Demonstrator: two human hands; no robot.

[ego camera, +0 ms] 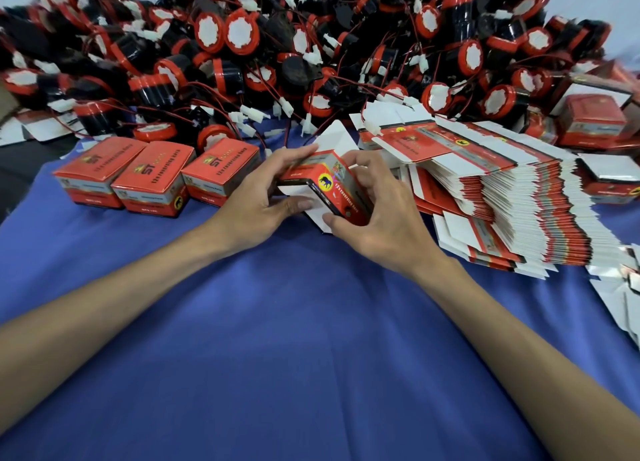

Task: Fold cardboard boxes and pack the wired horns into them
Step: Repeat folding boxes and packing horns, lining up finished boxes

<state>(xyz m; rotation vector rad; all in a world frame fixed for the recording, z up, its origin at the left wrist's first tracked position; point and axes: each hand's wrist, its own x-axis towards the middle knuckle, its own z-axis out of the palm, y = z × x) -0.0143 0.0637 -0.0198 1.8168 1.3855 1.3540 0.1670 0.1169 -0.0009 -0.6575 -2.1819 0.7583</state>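
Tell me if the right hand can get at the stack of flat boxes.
Likely yes, once freed: the right hand grips the half-folded box, but the stack lies just beside it with nothing between.

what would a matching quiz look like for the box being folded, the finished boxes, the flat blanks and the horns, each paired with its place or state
Things:
1. box held by left hand and right hand
2. three closed boxes
3. flat box blanks
4. wired horns

Places or states:
A. heaped along the far side of the blue cloth
B. in a row left of the hands
C. half folded, white flaps open
D. stacked right of the hands

Pairs: 1-C, 2-B, 3-D, 4-A
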